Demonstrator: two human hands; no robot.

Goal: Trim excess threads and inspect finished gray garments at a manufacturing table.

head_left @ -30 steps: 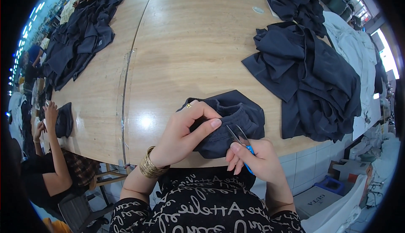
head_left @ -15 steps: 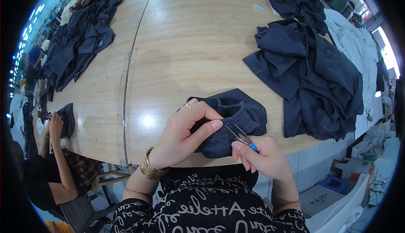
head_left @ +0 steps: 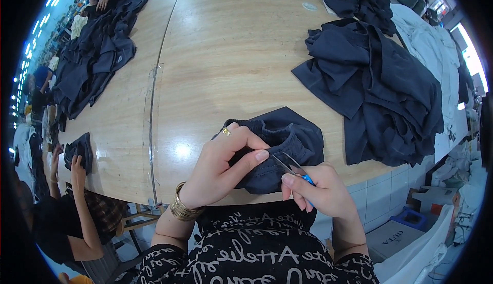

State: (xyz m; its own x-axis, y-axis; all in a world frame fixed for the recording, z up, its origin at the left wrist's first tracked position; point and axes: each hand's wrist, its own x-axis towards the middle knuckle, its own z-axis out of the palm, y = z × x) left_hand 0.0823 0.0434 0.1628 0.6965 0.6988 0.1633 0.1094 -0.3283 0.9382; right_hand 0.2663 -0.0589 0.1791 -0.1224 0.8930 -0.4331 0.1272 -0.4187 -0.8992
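One dark garment (head_left: pixel 280 145) pinched by left fingers (head_left: pixel 251 156); right fingers (head_left: pixel 295 186) grip one snips (head_left: pixel 288 165).

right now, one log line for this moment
left hand: pinching dark garment | right hand: holding thread snips at fabric | wooden table

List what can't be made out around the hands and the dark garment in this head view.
- Thread snips: only the metal blades and a bit of blue handle show; the right hand hides the rest.
- Dark garment: the left hand covers its near edge.
- What the blades touch: too small to tell.
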